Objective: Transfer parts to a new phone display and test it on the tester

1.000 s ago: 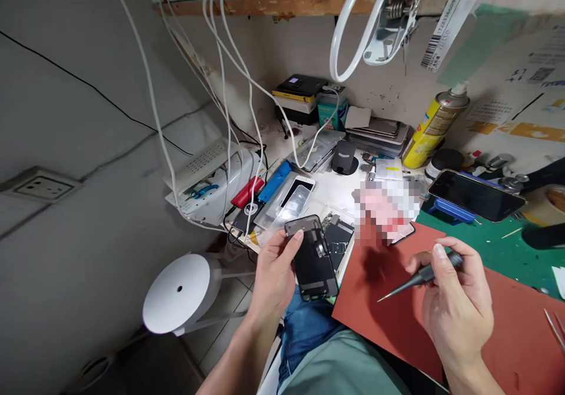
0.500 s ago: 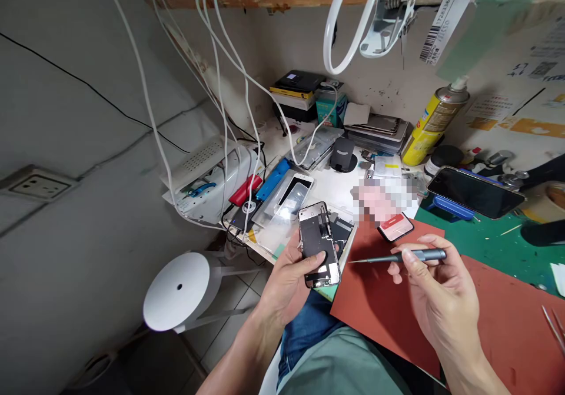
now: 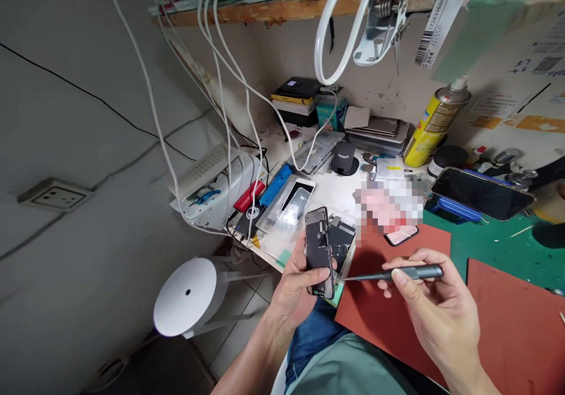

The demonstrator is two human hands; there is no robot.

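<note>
My left hand grips a phone screen by its lower part, thumb across the front. Its dark inner side, with a ribbon cable near the top, faces me, tilted. In my right hand is a slim grey screwdriver, pinched between thumb and fingers. The thin shaft points left, and the tip lies just beside the screen's lower right edge; whether it touches cannot be made out. Behind the screen lies an opened dark phone part on the white bench. Both hands are above the front of the bench.
A red mat covers part of the green mat. Another phone rests on a blue stand, near a yellow spray can. White cables hang at left, above a white stool. A ring lamp hangs overhead.
My left hand has turned the phone screen so it appears narrower and moved it slightly right and down. The screwdriver tip has come left and down, close to the screen's edge.
</note>
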